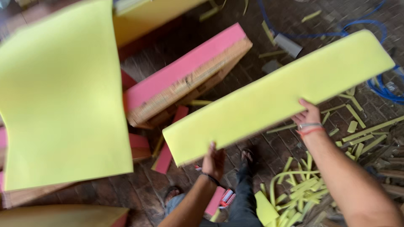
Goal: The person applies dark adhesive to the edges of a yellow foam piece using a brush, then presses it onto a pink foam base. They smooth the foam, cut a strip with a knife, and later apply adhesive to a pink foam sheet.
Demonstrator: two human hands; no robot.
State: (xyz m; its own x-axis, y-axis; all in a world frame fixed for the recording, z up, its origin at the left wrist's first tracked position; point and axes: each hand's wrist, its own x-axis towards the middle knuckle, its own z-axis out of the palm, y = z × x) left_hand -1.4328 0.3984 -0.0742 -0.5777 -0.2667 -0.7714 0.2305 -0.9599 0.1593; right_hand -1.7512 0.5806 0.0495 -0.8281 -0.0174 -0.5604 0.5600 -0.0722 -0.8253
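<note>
In the head view, a long yellow foam slab (273,94) crosses the middle of the frame, its long axis running from lower centre up to the upper right. Both hands carry it along its near, lower edge. The left hand (213,159) is closed on the edge close to the slab's lower left end, and the right hand (308,115) grips the same edge about midway along, wristbands showing. So the slab lies just beyond and above both hands, and most of its length runs out past the right hand toward the upper right.

At the left of the frame a broad, curved yellow foam sheet (63,96) stands blurred; what it rests on is hard to tell. Between sheet and slab sits a pink-topped block (185,75) with a rough brown side. A blue hose (378,82) loops at the upper right, and yellow foam offcuts (294,189) litter the brick floor (143,189) at lower right. A small red-and-white packet (226,197), probably a tube, lies at bottom centre.
</note>
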